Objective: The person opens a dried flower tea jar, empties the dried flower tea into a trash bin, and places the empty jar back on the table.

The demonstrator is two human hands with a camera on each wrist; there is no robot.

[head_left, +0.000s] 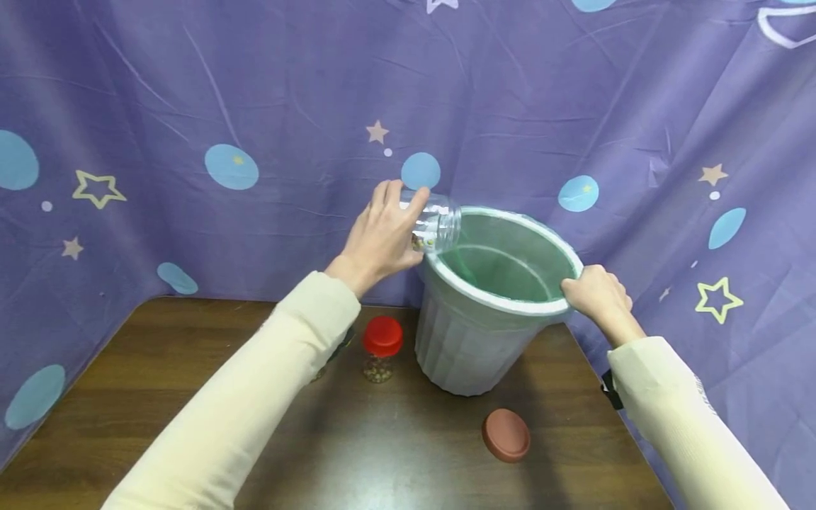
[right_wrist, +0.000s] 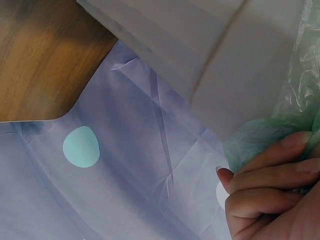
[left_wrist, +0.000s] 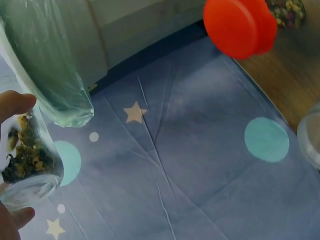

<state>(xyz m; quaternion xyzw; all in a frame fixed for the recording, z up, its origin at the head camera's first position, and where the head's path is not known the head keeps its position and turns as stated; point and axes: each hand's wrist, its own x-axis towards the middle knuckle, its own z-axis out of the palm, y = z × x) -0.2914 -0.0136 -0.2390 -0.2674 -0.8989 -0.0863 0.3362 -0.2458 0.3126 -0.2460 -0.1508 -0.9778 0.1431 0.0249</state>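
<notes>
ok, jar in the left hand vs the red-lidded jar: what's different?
Pose: the held jar is tipped sideways at the bin; the red-lidded jar stands upright on the table.
Lid: the held jar is uncapped; the red-lidded jar is capped.
Contact: the left hand grips the held jar; neither hand touches the red-lidded jar.
Shared: clear walls, small dried bits inside.

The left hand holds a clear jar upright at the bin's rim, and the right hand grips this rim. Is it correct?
No: the clear jar is tipped on its side, not upright, as the head view shows. The left hand holds it at the bin's rim, which the right hand grips.
</notes>
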